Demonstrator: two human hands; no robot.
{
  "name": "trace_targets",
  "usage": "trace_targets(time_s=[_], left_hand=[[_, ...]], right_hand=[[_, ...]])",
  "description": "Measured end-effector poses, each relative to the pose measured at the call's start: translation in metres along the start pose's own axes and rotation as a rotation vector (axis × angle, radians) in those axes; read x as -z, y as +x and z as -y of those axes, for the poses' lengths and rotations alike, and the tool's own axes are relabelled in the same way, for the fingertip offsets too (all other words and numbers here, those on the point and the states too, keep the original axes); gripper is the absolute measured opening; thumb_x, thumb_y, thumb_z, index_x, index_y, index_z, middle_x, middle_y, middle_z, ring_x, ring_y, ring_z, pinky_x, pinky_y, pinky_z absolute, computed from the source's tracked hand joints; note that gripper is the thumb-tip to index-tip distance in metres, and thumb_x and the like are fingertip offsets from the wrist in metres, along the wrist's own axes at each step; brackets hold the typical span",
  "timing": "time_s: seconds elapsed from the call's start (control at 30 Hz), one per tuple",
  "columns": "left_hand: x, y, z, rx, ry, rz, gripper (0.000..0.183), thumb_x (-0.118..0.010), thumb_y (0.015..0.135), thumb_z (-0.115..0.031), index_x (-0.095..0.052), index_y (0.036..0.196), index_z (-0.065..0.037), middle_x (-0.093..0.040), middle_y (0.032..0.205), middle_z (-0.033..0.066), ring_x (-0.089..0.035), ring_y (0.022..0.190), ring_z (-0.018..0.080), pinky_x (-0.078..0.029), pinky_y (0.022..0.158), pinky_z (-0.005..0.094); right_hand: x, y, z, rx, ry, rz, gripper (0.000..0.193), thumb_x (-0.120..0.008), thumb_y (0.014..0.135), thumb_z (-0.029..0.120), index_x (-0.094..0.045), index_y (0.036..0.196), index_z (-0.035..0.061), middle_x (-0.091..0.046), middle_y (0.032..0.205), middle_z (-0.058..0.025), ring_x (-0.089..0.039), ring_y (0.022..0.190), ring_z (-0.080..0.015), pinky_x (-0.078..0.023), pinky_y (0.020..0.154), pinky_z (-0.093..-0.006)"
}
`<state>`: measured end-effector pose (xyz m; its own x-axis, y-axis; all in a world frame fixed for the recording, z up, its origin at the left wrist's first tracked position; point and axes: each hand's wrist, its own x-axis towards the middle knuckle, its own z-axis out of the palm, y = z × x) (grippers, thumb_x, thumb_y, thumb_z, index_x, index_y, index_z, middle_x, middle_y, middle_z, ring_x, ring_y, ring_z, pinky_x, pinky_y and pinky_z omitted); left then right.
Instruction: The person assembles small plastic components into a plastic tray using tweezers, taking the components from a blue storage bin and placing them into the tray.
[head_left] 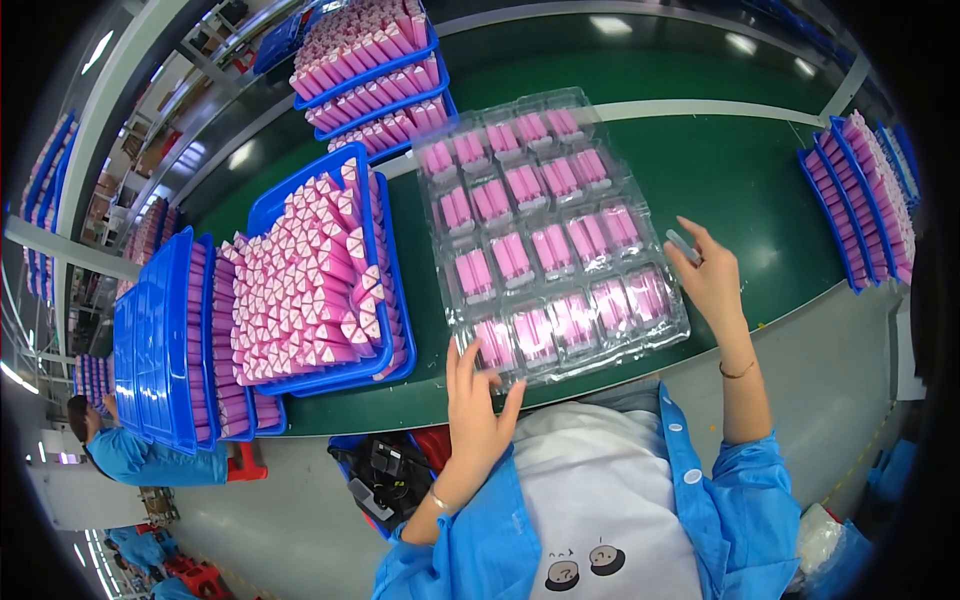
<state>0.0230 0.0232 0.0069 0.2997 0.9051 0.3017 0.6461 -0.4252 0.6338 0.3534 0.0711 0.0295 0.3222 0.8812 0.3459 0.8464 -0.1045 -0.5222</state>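
A clear plastic blister tray (pixel 545 228) lies slightly askew on the green bench, its pockets filled with rows of pink wrapped packs (pixel 524 185). At its near left corner, my left hand (pixel 480 405) rests with its fingers apart, touching the tray's edge and holding nothing. Beyond the tray's right edge, my right hand (pixel 710 275) is raised over the bench. Between its thumb and forefinger is a small, pale, translucent strip-like piece (pixel 683 246), whose kind I cannot make out.
A blue bin (pixel 392 290) full of pink triangular-ended packs stands left of the tray. Stacked blue bins (pixel 375 85) are behind it, and others (pixel 855 205) stand far right. Below the bench edge sits a box of black items (pixel 390 470). A co-worker (pixel 150 450) is at far left.
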Motion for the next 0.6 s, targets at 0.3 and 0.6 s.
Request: trace_targets(time_s=[0.3,0.6], left_hand=[[-0.004,0.007,-0.008,-0.029,-0.028,0.116,0.030,-0.066,0.081,-0.018,-0.054,0.101,0.000,-0.030,0.142,0.0241,-0.019,0.131,0.0525,-0.026,0.103,0.0529],[0.062,-0.001,-0.019,-0.018,-0.047,0.487,0.044,-0.070,0.080,-0.024,-0.055,0.116,-0.004,-0.037,0.143,0.0115,-0.018,0.136,0.0443,-0.022,0.108,0.0526]], right_hand=[[-0.009,0.013,0.004,-0.179,0.382,0.265,0.032,-0.066,0.084,0.018,-0.062,0.108,-0.0034,-0.057,0.066,-0.0024,-0.043,0.059,-0.0038,-0.036,0.052,-0.0210],[-0.018,-0.013,-0.013,-0.216,0.624,0.250,0.034,-0.065,0.085,0.015,-0.060,0.116,0.0015,-0.053,0.067,0.0046,-0.040,0.059,-0.0016,-0.033,0.051,-0.0194]])
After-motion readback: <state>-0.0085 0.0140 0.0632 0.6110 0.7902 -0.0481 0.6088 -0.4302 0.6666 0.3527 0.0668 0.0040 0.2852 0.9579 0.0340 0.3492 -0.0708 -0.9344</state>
